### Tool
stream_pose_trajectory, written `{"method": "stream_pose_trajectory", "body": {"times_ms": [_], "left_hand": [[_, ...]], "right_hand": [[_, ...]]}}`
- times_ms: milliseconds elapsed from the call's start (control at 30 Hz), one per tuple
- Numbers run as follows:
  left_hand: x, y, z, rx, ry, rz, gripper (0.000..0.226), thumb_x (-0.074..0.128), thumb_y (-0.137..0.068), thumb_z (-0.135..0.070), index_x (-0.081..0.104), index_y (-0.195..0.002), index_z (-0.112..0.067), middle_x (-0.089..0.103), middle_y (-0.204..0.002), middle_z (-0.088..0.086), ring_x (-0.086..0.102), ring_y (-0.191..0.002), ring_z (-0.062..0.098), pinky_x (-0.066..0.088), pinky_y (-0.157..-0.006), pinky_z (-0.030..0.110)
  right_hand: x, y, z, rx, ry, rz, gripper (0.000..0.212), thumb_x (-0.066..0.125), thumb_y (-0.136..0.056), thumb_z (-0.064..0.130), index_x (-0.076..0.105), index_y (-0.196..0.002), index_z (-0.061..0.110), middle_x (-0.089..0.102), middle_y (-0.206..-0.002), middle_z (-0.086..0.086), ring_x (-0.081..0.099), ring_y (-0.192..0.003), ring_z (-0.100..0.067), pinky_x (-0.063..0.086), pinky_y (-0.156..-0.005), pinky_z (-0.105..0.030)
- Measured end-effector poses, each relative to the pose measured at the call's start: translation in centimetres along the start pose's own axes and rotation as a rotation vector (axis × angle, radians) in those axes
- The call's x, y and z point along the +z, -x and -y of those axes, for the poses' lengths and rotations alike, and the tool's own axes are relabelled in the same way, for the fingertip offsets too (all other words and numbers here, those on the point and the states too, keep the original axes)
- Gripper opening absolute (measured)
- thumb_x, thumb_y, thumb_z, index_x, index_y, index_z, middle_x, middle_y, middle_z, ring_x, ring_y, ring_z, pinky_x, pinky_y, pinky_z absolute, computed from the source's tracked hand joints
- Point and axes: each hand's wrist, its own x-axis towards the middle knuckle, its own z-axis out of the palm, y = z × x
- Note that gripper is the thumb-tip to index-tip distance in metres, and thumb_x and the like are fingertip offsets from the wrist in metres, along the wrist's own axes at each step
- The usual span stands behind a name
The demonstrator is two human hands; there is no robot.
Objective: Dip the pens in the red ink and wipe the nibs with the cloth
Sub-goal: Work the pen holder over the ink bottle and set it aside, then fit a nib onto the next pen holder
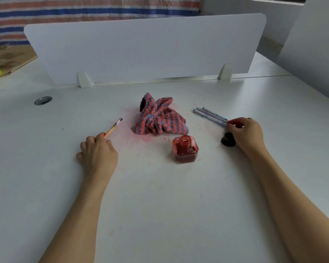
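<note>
Desk (160, 205) first, since it tells most of the story: there's a pale pink smear spread around the cloth, plus a few thin red scratch marks nearer the bottle, so I'd guess some dipping and wiping is already done. How many pens are finished, no idea.

Cloth (158, 117) is a crumpled pink-and-blue striped towel sitting mid-desk, just behind the ink. Ink bottle (185, 149) is a faceted glass one, open, roughly a third full by the look of it, with red streaked up the inside walls. Its black cap (228, 141) lies off to the right, partly under the right hand.

Left hand (98, 153) is closed around an orange pen (113, 128) whose pinkish tip points toward the cloth, clear of the fabric. Can't tell if that nib is inked. Right hand (245, 132) has its fingers pinched at the near ends of three grey pens (210, 115) lying side by side; whether it's actually gripping one, I can't say.

So those three likely remain to be done.
</note>
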Motion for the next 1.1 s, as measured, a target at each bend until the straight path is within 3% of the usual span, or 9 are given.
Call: {"method": "stream_pose_trajectory", "body": {"times_ms": [167,433,533,600,733,833,933,1000,1100], "left_hand": [[0.2,0.3,-0.3,0.024,-0.091,0.021,0.039,0.046,-0.093,-0.026,0.046,-0.128,-0.009,0.041,-0.124,0.021,0.032,-0.115,0.034,0.026,-0.090,0.043],[0.7,0.4,-0.3,0.080,0.043,-0.091,0.043,0.057,-0.086,-0.023,0.049,-0.127,-0.011,0.048,-0.123,0.020,0.035,-0.117,0.036,0.023,-0.094,0.047],[0.3,1.1,-1.5,0.190,0.165,-0.240,0.046,0.054,-0.078,-0.028,0.054,-0.120,-0.009,0.052,-0.117,0.020,0.041,-0.113,0.038,0.029,-0.090,0.053],[-0.4,1.8,-2.7,0.292,0.227,-0.299,0.049,0.051,-0.078,-0.032,0.050,-0.123,-0.012,0.050,-0.120,0.016,0.040,-0.114,0.033,0.030,-0.090,0.051],[-2.0,3.9,-4.8,0.570,0.384,-0.251,0.055,0.050,-0.080,-0.038,0.045,-0.129,-0.012,0.045,-0.127,0.015,0.038,-0.119,0.027,0.026,-0.099,0.043],[-2.8,4.8,-5.5,0.758,0.397,-0.181,0.054,0.050,-0.082,-0.044,0.049,-0.125,-0.011,0.049,-0.123,0.011,0.042,-0.116,0.024,0.026,-0.099,0.038],[-2.8,5.4,-5.9,0.960,0.373,-0.089,0.044,0.047,-0.089,-0.045,0.061,-0.111,-0.010,0.062,-0.103,0.005,0.055,-0.098,0.023,0.039,-0.087,0.035],[-2.3,5.9,-6.0,1.039,0.408,-0.002,0.032,0.047,-0.091,-0.036,0.064,-0.104,-0.013,0.066,-0.089,0.003,0.061,-0.079,0.022,0.048,-0.068,0.037],[-1.7,6.5,-6.2,1.035,0.408,0.094,0.018,0.041,-0.091,-0.030,0.053,-0.104,-0.024,0.064,-0.077,0.002,0.059,-0.060,0.025,0.047,-0.044,0.035]], "right_hand": [[-0.6,-0.4,0.6,0.055,0.008,0.079,0.016,0.062,-0.079,0.010,0.070,-0.093,0.008,0.067,-0.097,-0.017,0.052,-0.082,-0.025,0.040,-0.070,-0.028],[-0.4,-0.1,0.1,0.027,-0.009,-0.027,0.020,0.051,-0.090,0.011,0.065,-0.099,0.001,0.055,-0.110,-0.023,0.051,-0.097,-0.033,0.035,-0.081,-0.029],[-0.6,0.8,1.2,-0.038,-0.106,-0.104,0.018,0.048,-0.092,0.011,0.061,-0.100,0.001,0.048,-0.110,-0.020,0.049,-0.095,-0.025,0.030,-0.078,-0.018],[-0.8,1.9,2.6,-0.152,-0.175,-0.131,0.015,0.048,-0.091,0.006,0.058,-0.098,-0.001,0.046,-0.107,-0.018,0.049,-0.082,-0.009,0.030,-0.070,-0.011],[-0.9,5.5,4.0,-0.383,-0.263,-0.042,0.005,0.049,-0.091,0.004,0.053,-0.092,0.006,0.050,-0.089,-0.002,0.050,-0.067,-0.015,0.038,-0.065,-0.020],[-1.0,8.3,4.6,-0.508,-0.277,0.092,0.008,0.047,-0.089,0.011,0.053,-0.094,0.009,0.055,-0.074,0.008,0.051,-0.064,-0.007,0.039,-0.060,-0.016],[-0.8,10.6,4.9,-0.593,-0.292,0.187,0.014,0.045,-0.086,0.014,0.056,-0.093,0.008,0.049,-0.076,0.023,0.051,-0.069,0.008,0.038,-0.063,-0.007],[-0.5,11.5,5.0,-0.617,-0.319,0.227,0.014,0.046,-0.086,0.011,0.056,-0.093,0.004,0.049,-0.077,0.025,0.051,-0.070,0.013,0.038,-0.064,-0.005],[-0.4,12.0,4.7,-0.611,-0.348,0.238,0.013,0.048,-0.086,0.009,0.057,-0.092,0.002,0.052,-0.079,0.024,0.053,-0.072,0.014,0.039,-0.066,-0.004]]}}
